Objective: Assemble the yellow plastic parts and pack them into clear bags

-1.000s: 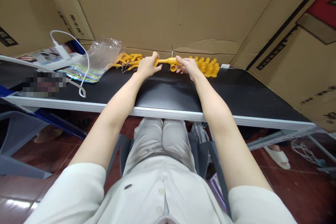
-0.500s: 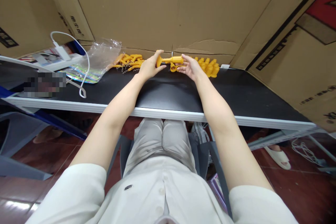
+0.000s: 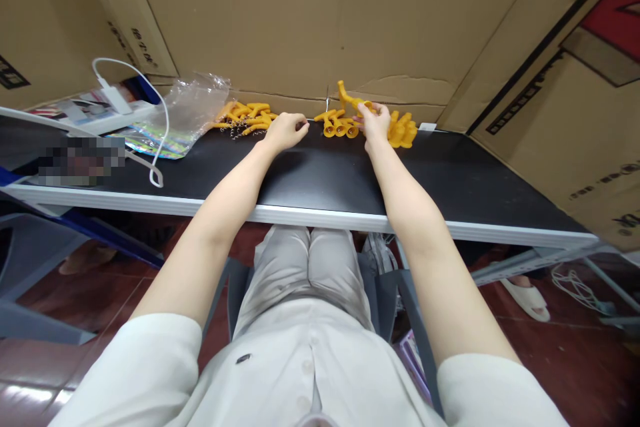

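My right hand is closed on a yellow plastic piece with a bent stem and a flared cup end, lifted above the table. Just under it, several yellow cup-ended pieces lie in a row with their round openings facing me. My left hand is curled, thumb and fingers together, low over the table; whatever it holds, if anything, is hidden. Beside its left edge lies a pile of yellow corkscrew handles with metal spirals. Upright yellow sleeves stand close together to the right of my right hand.
A clear plastic bag and a white charger with a cable lie on the left of the black table. Cardboard walls rise behind and at both sides. A metal rim edges the table before me.
The long yellow piece held between both hands is gone from there. My right hand now raises a yellow bent piece, and my left hand has curled up, apart from it. More row pieces show.
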The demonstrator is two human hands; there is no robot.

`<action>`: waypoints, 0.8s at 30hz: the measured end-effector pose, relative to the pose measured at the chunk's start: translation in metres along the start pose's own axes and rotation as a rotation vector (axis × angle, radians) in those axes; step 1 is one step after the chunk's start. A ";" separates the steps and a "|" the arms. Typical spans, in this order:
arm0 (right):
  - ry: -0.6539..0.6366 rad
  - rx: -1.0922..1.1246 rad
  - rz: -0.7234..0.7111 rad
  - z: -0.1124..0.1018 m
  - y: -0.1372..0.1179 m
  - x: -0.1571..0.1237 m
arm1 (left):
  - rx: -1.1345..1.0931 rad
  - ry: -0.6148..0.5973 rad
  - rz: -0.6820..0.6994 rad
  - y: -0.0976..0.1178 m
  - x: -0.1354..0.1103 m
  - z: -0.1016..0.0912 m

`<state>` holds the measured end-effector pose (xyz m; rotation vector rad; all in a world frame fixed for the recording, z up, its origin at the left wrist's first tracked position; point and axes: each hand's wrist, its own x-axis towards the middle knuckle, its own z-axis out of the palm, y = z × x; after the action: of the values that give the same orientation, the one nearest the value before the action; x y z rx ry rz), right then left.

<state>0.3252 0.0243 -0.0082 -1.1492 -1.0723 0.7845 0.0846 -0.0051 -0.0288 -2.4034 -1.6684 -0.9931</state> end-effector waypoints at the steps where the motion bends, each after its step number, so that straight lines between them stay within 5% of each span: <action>1: -0.025 -0.056 -0.047 0.000 0.001 -0.002 | 0.001 -0.011 -0.006 0.002 -0.001 -0.001; 7: -0.192 -0.518 -0.245 0.008 -0.006 -0.015 | 0.008 -0.054 -0.038 0.009 -0.004 -0.007; 16: -0.362 -1.098 -0.514 0.061 -0.023 -0.027 | 0.032 -0.080 -0.092 0.007 -0.005 -0.011; 24: -0.496 -1.295 -0.551 0.075 0.014 -0.026 | 0.047 -0.079 -0.065 0.009 -0.004 -0.007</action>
<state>0.2465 0.0282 -0.0246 -1.5797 -2.3457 -0.2028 0.0877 -0.0146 -0.0225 -2.4032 -1.7854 -0.8679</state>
